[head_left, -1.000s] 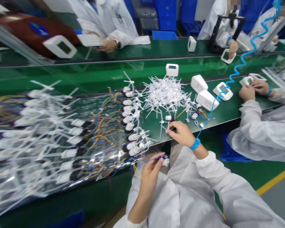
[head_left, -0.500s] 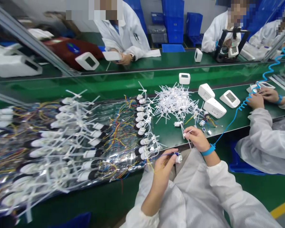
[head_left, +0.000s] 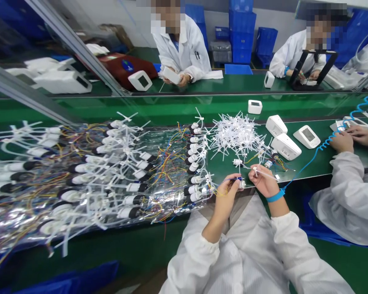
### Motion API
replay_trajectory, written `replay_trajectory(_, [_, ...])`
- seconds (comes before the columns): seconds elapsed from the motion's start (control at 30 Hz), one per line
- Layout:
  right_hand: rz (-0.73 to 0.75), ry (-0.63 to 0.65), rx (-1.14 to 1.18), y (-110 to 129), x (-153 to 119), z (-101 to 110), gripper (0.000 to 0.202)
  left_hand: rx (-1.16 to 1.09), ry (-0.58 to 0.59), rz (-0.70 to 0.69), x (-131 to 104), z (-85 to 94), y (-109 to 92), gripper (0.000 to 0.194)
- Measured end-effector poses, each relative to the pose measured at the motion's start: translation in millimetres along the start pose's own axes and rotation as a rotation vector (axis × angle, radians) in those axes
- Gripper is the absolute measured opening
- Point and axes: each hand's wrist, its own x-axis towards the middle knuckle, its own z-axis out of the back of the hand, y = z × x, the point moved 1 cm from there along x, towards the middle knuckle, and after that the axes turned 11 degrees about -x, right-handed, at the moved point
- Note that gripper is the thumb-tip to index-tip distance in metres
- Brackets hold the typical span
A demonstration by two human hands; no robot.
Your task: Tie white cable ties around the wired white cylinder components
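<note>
Between the thumb and fingers of my left hand (head_left: 227, 195) is a small white motor part (head_left: 241, 184) with a blue piece and thin wires on it. My right hand (head_left: 265, 181), with a blue strap on the wrist, pinches a white connector piece (head_left: 255, 169) with translucent tubes spreading from it. The two hands are close together at the table's front edge. Just behind them lies another white cylindrical part (head_left: 237, 162). A pile of white tube pieces (head_left: 233, 132) stands further back. A wired part (head_left: 268, 163) rests beside my right fingers.
Rows of motors with tubes and wires (head_left: 135, 163) cover the left side. White device housings (head_left: 286, 146) stand at the right. A coiled blue cord (head_left: 328, 141) crosses there, near a co-worker's hands (head_left: 342, 141). Another person (head_left: 184, 49) stands across the table.
The view has shifted, so the table sits further right. Both hands have moved up toward the table edge, and the right hand has turned, with its tubes now lying more sideways.
</note>
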Motion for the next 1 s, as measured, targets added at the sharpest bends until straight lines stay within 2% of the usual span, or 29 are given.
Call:
replay_trajectory(0.13, [0.031, -0.025, 0.088, 1, -2, 5, 0.034, -0.011, -0.025, 0.002, 1, 2.0, 8, 0.035])
replay_trajectory(0.3, [0.093, -0.028, 0.17, 5, -4, -2, 0.035, -0.042, -0.04, 0.003, 0, 2.7, 10, 0.035])
replay_trajectory(0.6, [0.141, -0.173, 0.097, 5, -11, -3, 0.031, -0.132, -0.059, 0.037, -1, 2.1, 11, 0.038])
replay_trajectory(0.7, [0.17, -0.2, 0.069, 11, -15, -6, 0.038, -0.155, -0.043, 0.059, -4, 5.2, 14, 0.041])
replay_trajectory(0.83, [0.24, -0.273, 0.044, 19, -20, -13, 0.061, -0.137, -0.028, 0.045, -7, 9.2, 16, 0.049])
replay_trajectory(0.87, [0.263, -0.298, 0.034, 20, -22, -13, 0.061, -0.136, -0.027, 0.044, -8, 9.7, 16, 0.05])
replay_trajectory(1.0, [0.263, -0.331, -0.05, 21, -27, -14, 0.036, -0.131, -0.032, 0.048, -10, 10.1, 13, 0.05])
